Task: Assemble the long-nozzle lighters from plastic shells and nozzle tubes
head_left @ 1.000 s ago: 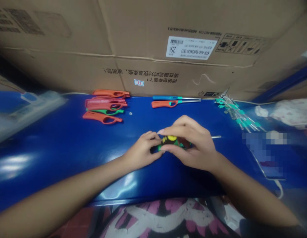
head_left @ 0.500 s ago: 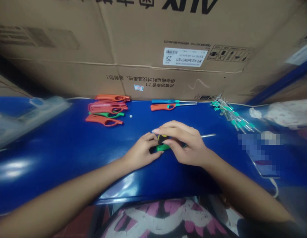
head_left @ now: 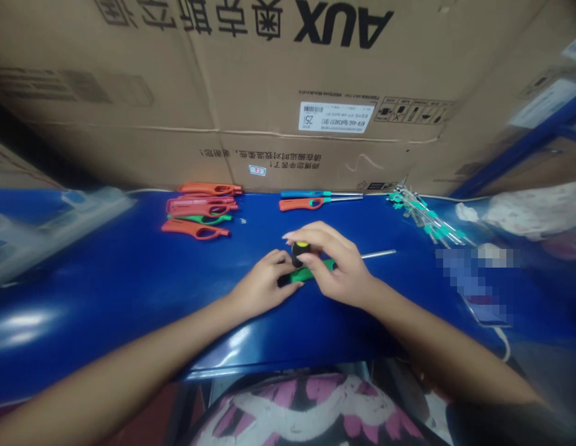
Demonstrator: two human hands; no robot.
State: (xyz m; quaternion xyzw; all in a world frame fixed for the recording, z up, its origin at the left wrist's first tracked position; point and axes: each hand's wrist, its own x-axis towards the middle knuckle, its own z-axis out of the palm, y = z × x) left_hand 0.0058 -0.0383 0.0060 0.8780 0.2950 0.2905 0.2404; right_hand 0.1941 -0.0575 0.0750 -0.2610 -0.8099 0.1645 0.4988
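Observation:
On the blue table lies a green long-nosed lighter (head_left: 301, 274), its metal tube pointing right. My left hand (head_left: 264, 279) is closed around the lighter's handle end. Between the thumb and fingers of my right hand (head_left: 339, 263) is a short screwdriver (head_left: 300, 253) with a black and yellow handle, held upright over the lighter. The screwdriver's tip and much of the lighter are hidden by my hands. Beyond them, an orange lighter (head_left: 300, 204) and a blue lighter (head_left: 295, 194) lie side by side, both with metal tubes.
Several orange, red and green lighter handles (head_left: 195, 229) lie at the back left. At the back right is a pile of metal tubes with teal parts (head_left: 432, 223). A phone (head_left: 487, 313) with a white cable lies right. A large cardboard box (head_left: 251, 111) stands behind the table (head_left: 130, 266).
The view has shifted slightly, showing more of the box's top. The screwdriver handle is less covered by my right hand's fingers. My left hand keeps its hold on the green lighter.

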